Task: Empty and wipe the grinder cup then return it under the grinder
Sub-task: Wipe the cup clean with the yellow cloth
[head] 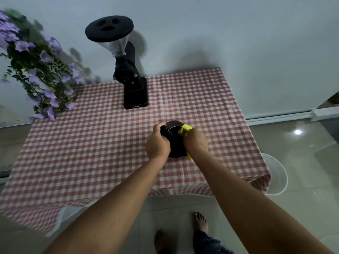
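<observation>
A black grinder cup (176,142) stands on the red-checked tablecloth (91,143), right of centre and near the front. My left hand (157,143) is closed around its black handle on the left side. My right hand (195,142) grips a yellow cloth (185,129) and presses it at the cup's right rim; a corner of the cloth hangs out below the hand. The black grinder (128,70) with its clear hopper and black lid stands at the back of the table, well apart from the cup. The platform at its base is bare.
Purple flowers with green leaves (36,70) hang over the table's back left corner. A white round bin (277,173) sits on the floor past the table's right edge. My bare feet (200,222) stand on the tiled floor by the front edge.
</observation>
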`<control>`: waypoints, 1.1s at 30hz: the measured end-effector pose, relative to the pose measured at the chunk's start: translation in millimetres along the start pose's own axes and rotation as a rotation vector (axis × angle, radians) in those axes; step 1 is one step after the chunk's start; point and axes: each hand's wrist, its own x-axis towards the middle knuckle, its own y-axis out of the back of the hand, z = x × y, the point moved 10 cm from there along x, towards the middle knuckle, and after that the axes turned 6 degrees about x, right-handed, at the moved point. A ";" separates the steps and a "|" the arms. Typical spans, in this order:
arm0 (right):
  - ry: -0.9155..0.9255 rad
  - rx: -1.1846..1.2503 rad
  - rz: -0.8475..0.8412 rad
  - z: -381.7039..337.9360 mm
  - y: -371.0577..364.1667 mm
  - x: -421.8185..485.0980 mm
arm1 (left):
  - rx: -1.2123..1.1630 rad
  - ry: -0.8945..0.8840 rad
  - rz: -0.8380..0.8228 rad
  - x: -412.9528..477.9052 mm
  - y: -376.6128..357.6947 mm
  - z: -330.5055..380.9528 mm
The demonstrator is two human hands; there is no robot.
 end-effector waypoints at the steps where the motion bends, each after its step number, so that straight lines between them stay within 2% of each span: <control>1: -0.032 0.036 -0.018 1.3 1.3 0.9 | -0.027 0.035 -0.005 -0.7 -0.5 -3.7; 4: -0.011 0.013 -0.053 -2.5 5.5 5.2 | -0.157 0.120 -0.101 -0.2 -4.7 -9.9; 8: 0.136 -0.170 -0.032 -16.6 13.4 5.1 | -0.272 0.133 -0.477 1.3 -19.5 9.5; 10: 0.249 -0.283 -0.032 -31.7 18.4 1.0 | -0.267 0.118 -0.560 8.3 -16.5 17.9; 13: 0.479 -0.401 -0.013 -58.5 24.1 -6.1 | -0.201 0.094 -0.608 19.1 -13.7 16.2; 15: 0.534 -0.405 -0.057 -63.4 21.6 -5.5 | -0.175 0.109 -0.625 22.0 -15.2 11.2; 18: 0.663 -0.420 -0.101 -64.7 15.5 -8.8 | -0.206 0.144 -0.567 26.0 -14.1 7.2; 21: 0.761 -0.315 -0.016 -60.4 26.0 -10.0 | -0.275 0.215 -0.484 27.7 -11.8 -0.5; 23: 0.687 -0.249 0.032 -48.5 33.4 -0.8 | -0.327 0.257 -0.445 27.7 -13.0 -8.0; 28: 0.281 0.067 0.121 4.5 55.7 18.9 | -0.443 0.319 -0.322 37.6 -7.9 -22.8; 31: 0.319 0.216 0.176 2.4 63.0 14.9 | -0.422 0.276 -0.258 43.4 0.5 -17.9; 33: 0.301 0.351 0.140 -5.3 58.4 12.9 | -0.422 0.272 -0.227 41.6 2.3 -13.2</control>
